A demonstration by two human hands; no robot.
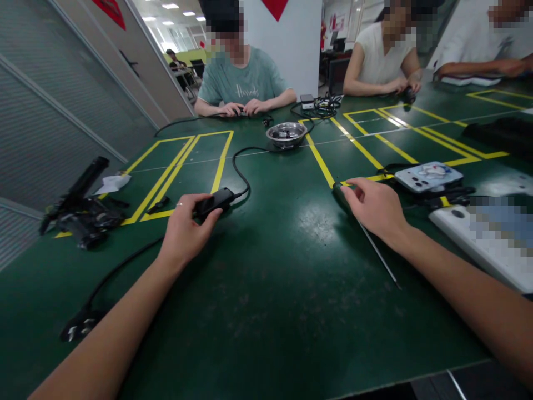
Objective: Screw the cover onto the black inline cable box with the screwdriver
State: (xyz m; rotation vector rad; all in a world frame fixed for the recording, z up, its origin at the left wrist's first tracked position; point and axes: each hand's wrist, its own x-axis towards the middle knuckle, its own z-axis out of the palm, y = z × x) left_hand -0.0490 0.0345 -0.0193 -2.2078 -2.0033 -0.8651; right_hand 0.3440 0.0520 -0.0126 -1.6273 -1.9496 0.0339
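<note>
My left hand is closed around a small black power adapter, thumb on the near side and fingers on the far side. A black cable leaves each end of it: one curves toward the metal bowl, the other runs back under my wrist to a three-pin plug at the lower left. My right hand grips the dark handle of a screwdriver. Its thin metal shaft points back toward me, close above or on the table; which, I cannot tell.
Ahead stands a shiny metal bowl with small parts inside. Black gear lies at the left. A phone and a white device are at the right. Several people sit across the green table, which carries yellow tape lines.
</note>
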